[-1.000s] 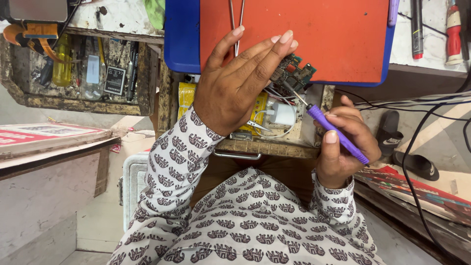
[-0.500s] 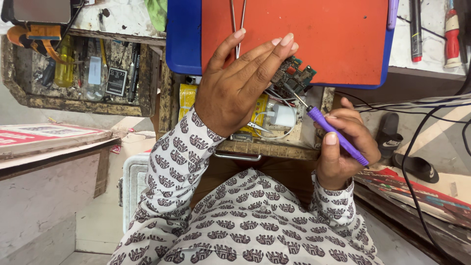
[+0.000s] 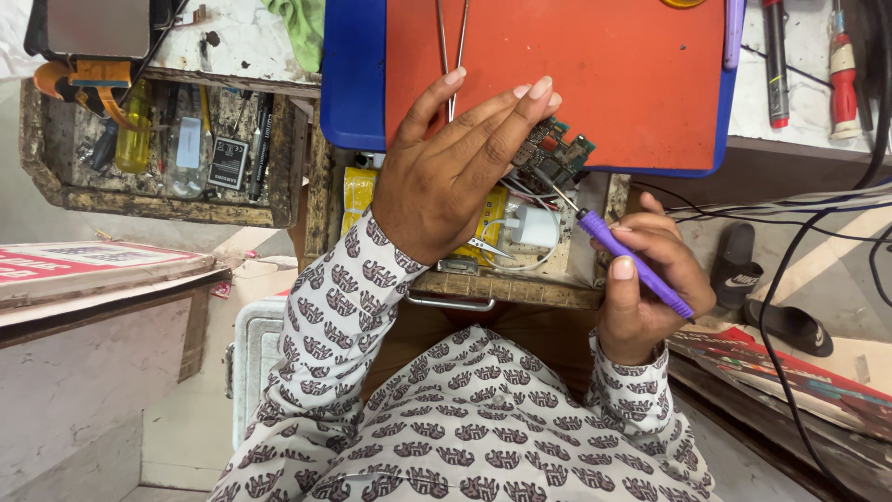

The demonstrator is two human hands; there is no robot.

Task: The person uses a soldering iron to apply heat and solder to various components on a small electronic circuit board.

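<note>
left hand [image 3: 455, 177] pinching circuit board [image 3: 555, 153] at mat [image 3: 595, 84] edge; right hand [image 3: 650, 288] closed on screwdriver [image 3: 632, 263], tip at board. likely light, stiff, fragile; best held by edges.

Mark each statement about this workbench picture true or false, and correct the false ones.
1. The left hand holds a small circuit board. True.
2. The right hand holds a red screwdriver. False: the purple screwdriver.
3. The screwdriver's tip points at the circuit board. True.
4. The mat is green. False: it is orange, on a blue tray.
5. Tweezers lie on the mat. True.
</note>
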